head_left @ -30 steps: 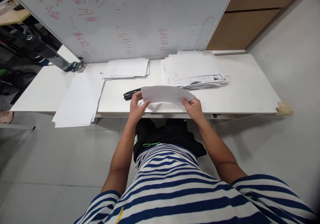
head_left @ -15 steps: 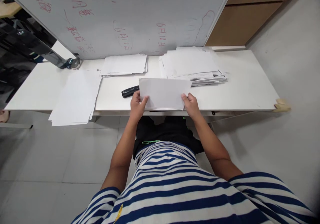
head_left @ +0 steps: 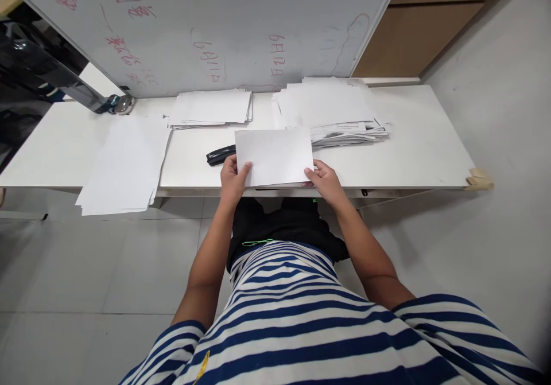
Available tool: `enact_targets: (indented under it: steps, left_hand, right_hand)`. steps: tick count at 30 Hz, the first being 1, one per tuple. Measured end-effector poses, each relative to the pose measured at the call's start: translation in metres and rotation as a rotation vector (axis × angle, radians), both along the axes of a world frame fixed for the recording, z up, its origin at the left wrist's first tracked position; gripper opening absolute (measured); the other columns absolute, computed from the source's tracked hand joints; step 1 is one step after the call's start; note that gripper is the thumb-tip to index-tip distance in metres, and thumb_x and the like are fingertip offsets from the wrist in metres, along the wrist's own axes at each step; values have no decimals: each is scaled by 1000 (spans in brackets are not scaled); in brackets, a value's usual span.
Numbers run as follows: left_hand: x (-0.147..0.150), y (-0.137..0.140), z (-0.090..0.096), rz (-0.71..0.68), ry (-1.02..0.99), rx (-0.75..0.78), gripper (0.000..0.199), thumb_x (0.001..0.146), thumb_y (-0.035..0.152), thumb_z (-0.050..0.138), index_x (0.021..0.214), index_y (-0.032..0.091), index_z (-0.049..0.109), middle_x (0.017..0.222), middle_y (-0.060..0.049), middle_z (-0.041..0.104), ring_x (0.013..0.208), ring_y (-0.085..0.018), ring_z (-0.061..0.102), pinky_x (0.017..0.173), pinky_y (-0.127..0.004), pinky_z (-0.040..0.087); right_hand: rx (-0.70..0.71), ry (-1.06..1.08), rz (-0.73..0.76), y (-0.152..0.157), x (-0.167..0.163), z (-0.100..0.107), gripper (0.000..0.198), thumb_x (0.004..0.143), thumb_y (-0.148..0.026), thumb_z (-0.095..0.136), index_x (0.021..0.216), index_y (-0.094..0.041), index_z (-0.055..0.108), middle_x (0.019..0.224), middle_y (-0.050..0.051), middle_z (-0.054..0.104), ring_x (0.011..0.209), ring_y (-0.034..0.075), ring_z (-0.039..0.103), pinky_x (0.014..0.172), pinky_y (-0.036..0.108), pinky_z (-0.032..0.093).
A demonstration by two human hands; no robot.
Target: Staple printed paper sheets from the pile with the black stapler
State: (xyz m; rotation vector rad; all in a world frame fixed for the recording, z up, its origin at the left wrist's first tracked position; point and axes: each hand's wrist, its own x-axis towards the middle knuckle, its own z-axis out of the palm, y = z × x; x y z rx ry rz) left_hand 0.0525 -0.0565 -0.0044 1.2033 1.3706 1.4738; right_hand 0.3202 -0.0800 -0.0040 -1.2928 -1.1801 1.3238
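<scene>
A white sheaf of paper (head_left: pixel 275 156), its sheet count not visible, is held up over the table's front edge. My left hand (head_left: pixel 235 179) pinches its left edge, thumb on the near face and fingers behind. At the lower right corner, my right hand (head_left: pixel 323 179) grips it the same way. Just beyond my left hand lies a black stapler (head_left: pixel 220 155), partly covered by the paper. A large, uneven paper pile (head_left: pixel 329 107) is behind the held paper to the right. A smaller stack (head_left: pixel 210 108) lies at the back, left of centre.
Larger white sheets (head_left: pixel 124 164) overhang the front edge of the white table (head_left: pixel 430 144) at left. A whiteboard (head_left: pixel 241 29) with red writing stands along the back. A clear bottle-like object (head_left: pixel 116 105) is at the back left. Tan tape (head_left: pixel 478 178) wraps the right corner.
The paper's right edge has shifted left and its face looks squarer and narrower. My right hand has moved slightly left with it. The whole view has shifted a little.
</scene>
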Motion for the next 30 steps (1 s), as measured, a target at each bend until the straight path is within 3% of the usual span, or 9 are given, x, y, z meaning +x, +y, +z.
enact_targets:
  steps: [6, 9, 12, 15, 19, 30]
  left_hand:
    - [-13, 2, 10, -4, 292, 122, 38, 92, 52, 62, 114, 21, 68, 106, -9, 74, 92, -20, 69, 89, -37, 54]
    - [-37, 15, 17, 49, 551, 211, 39, 87, 51, 68, 113, 22, 70, 113, -11, 72, 112, -29, 63, 107, -46, 44]
    - [-60, 33, 17, 74, 830, 105, 52, 77, 47, 78, 121, 22, 64, 132, -15, 63, 136, -40, 45, 116, -54, 31]
    - [-73, 45, 9, 32, 1022, -65, 43, 86, 44, 67, 123, 24, 60, 131, -15, 61, 131, -40, 47, 110, -54, 38]
    - [-78, 48, 0, 6, 1045, -58, 31, 90, 40, 62, 117, 26, 59, 120, -15, 61, 117, -36, 54, 100, -52, 44]
    - [-73, 36, 2, -99, 1018, -14, 29, 90, 37, 62, 116, 25, 59, 118, -11, 63, 114, -31, 55, 102, -48, 44]
  right_hand:
    - [-32, -90, -211, -2, 10, -8, 33, 79, -44, 67, 102, -20, 68, 73, -2, 71, 49, 15, 63, 50, 28, 48]
    - [-41, -74, -265, -9, 18, -10, 31, 78, -42, 69, 98, -19, 68, 70, -2, 69, 49, 14, 62, 46, 27, 44]
    - [-56, -32, -235, -15, 19, -6, 31, 76, -43, 72, 94, -19, 67, 67, -3, 66, 50, 13, 62, 45, 24, 42]
    - [-73, 21, -179, -18, 13, 1, 34, 75, -45, 75, 93, -18, 67, 63, -5, 63, 51, 11, 63, 47, 22, 43]
    - [-77, 74, -149, -18, 3, 8, 37, 74, -47, 77, 94, -17, 68, 63, -5, 62, 51, 10, 62, 48, 22, 44]
    - [-154, 108, -52, -14, -16, 3, 43, 72, -50, 80, 95, -17, 67, 63, -3, 65, 50, 11, 64, 46, 20, 45]
